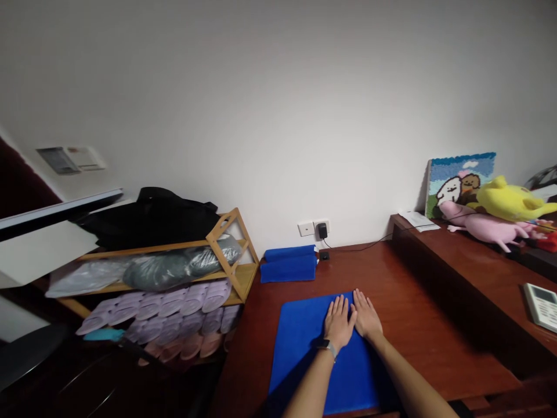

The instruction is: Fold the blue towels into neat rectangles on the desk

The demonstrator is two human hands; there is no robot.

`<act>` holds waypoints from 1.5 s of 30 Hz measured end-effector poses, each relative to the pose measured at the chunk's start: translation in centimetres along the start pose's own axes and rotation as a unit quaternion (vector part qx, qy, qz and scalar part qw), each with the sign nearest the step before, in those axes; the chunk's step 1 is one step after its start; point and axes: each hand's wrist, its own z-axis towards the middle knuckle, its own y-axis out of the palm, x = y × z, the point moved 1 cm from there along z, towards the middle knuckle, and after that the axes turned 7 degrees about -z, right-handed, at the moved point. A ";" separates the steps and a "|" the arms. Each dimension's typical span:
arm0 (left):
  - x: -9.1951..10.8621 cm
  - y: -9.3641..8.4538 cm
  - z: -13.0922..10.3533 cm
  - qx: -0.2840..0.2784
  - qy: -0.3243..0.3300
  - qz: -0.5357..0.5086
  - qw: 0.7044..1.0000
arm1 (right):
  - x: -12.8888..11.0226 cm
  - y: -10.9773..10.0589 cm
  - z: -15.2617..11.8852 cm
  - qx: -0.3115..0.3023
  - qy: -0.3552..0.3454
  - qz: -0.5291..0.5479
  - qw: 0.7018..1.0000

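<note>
A blue cloth [300,342] lies spread flat on the reddish-brown wooden table [413,331]. My left hand [339,322], with a watch on the wrist, rests palm down on the cloth near its far right part, fingers stretched out. Just beside it, my right hand [366,316] lies flat along the cloth's far right corner and edge, its fingers extended too. Neither hand grips anything. Farther back, by the wall, sits folded or rolled blue cloth [289,268].
A wooden rack [238,284] at the left holds slippers [174,302], wrapped items and a black bag [156,220]. A black plug [322,231] with a cable is at the wall. On the raised right surface are plush toys [487,226], a picture [461,180] and a calculator-like device [543,305].
</note>
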 end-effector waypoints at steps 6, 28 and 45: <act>-8.1 -3.9 -3.6 0.002 -0.098 0.038 0.994 | -0.2 0.1 0.0 0.008 0.019 0.006 1.000; -17.8 -9.3 -10.8 0.037 -0.167 0.044 0.984 | 1.3 0.1 -3.6 -0.012 -0.002 0.009 1.000; 0.6 -0.3 -5.6 0.003 0.020 0.022 1.000 | 0.7 -0.8 -4.1 -0.024 0.000 -0.010 1.000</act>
